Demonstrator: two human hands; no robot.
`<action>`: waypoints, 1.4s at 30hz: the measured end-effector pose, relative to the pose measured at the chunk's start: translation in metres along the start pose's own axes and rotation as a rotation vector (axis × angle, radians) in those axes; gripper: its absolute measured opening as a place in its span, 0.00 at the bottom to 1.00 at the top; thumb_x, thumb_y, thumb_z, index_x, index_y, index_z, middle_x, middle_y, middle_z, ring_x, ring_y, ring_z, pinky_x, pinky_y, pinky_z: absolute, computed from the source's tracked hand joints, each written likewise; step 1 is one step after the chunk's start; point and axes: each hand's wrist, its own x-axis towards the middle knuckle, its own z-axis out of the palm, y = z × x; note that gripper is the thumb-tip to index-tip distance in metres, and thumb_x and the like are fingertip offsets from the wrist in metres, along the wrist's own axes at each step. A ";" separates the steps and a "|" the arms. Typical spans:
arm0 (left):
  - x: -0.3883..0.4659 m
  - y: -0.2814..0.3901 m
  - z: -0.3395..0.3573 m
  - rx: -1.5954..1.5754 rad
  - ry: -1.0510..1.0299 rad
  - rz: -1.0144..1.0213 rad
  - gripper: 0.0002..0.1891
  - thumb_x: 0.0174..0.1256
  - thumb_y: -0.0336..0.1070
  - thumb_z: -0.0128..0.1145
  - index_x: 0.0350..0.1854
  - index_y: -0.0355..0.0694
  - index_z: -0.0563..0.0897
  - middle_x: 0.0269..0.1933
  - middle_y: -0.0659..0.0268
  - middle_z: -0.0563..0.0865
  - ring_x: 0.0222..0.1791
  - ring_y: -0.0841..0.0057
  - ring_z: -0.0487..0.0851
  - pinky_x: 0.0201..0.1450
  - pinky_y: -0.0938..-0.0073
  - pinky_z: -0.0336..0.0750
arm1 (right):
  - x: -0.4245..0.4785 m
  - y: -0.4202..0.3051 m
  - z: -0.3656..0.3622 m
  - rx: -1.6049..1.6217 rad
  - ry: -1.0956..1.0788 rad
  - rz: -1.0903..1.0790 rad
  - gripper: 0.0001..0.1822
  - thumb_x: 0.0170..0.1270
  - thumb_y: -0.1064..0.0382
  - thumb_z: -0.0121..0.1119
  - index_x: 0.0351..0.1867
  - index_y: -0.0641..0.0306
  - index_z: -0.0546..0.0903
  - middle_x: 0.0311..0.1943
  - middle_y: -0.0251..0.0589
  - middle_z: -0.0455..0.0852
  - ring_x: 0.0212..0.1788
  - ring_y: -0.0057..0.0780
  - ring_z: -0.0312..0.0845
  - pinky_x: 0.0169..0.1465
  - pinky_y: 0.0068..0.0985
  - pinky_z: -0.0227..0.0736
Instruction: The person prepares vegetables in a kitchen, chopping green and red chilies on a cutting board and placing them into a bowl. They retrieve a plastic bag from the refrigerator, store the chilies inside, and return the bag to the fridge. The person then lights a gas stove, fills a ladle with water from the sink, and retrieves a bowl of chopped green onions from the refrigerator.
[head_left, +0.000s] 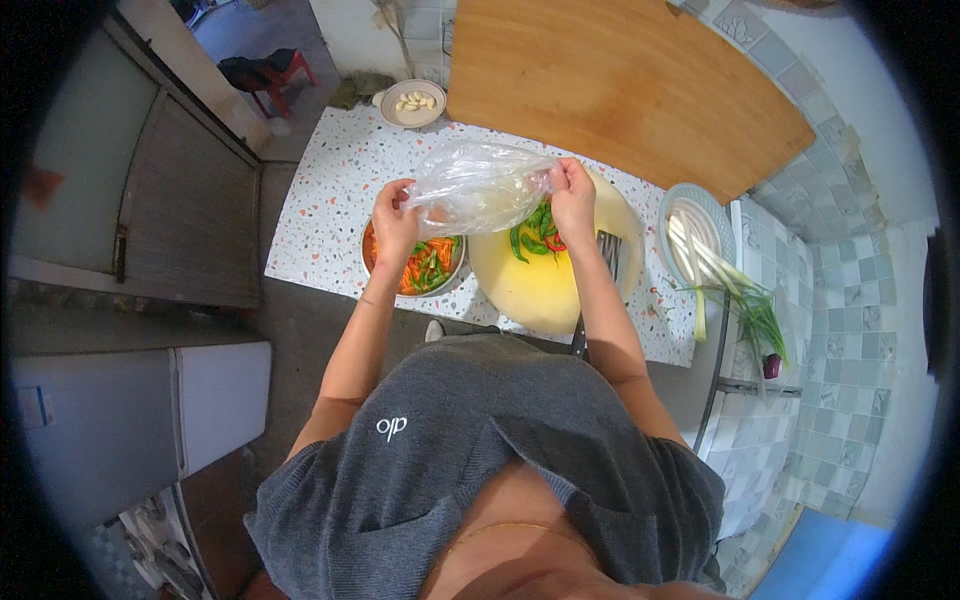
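A clear plastic bag (480, 184) is stretched between my two hands above the table. My left hand (396, 225) grips one end, over a round dish (459, 279) of orange shreds and cut green peppers (429, 271). At the other end, my right hand (574, 199) pinches the plastic. Below the bag, whole green peppers (534, 244) and a red pepper (555, 243) lie on a round, pale yellow cutting board (517, 292). A knife with a slotted blade (609, 251) rests on the board's right side, partly hidden by my right forearm. The bag hides part of the board.
A bowl of peeled garlic cloves (415, 101) stands at the table's back left. On the right, spring onions (712, 266) lie across a plastic basket (694, 195), near a purple onion piece (772, 366). A large wooden board (600, 82) leans behind the speckled table (315, 217).
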 end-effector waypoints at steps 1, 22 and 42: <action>0.001 -0.004 -0.001 -0.169 0.033 -0.084 0.19 0.56 0.20 0.60 0.53 0.35 0.79 0.47 0.61 0.81 0.44 0.73 0.81 0.46 0.75 0.77 | -0.003 -0.005 0.000 0.250 -0.042 0.207 0.04 0.69 0.72 0.51 0.43 0.64 0.76 0.35 0.37 0.83 0.29 0.25 0.77 0.36 0.22 0.74; -0.020 0.009 0.024 0.512 -0.233 0.204 0.31 0.54 0.21 0.59 0.64 0.41 0.74 0.41 0.54 0.78 0.42 0.63 0.80 0.47 0.63 0.76 | 0.002 -0.004 0.007 -1.063 -0.323 0.076 0.49 0.52 0.68 0.67 0.75 0.40 0.56 0.59 0.63 0.67 0.49 0.60 0.79 0.55 0.41 0.76; 0.021 0.019 0.083 0.860 0.093 0.548 0.20 0.53 0.35 0.70 0.52 0.48 0.85 0.63 0.45 0.72 0.63 0.49 0.69 0.60 0.56 0.70 | -0.011 0.104 -0.075 -1.088 -0.114 0.288 0.32 0.63 0.51 0.63 0.63 0.68 0.69 0.58 0.58 0.73 0.60 0.58 0.70 0.63 0.43 0.67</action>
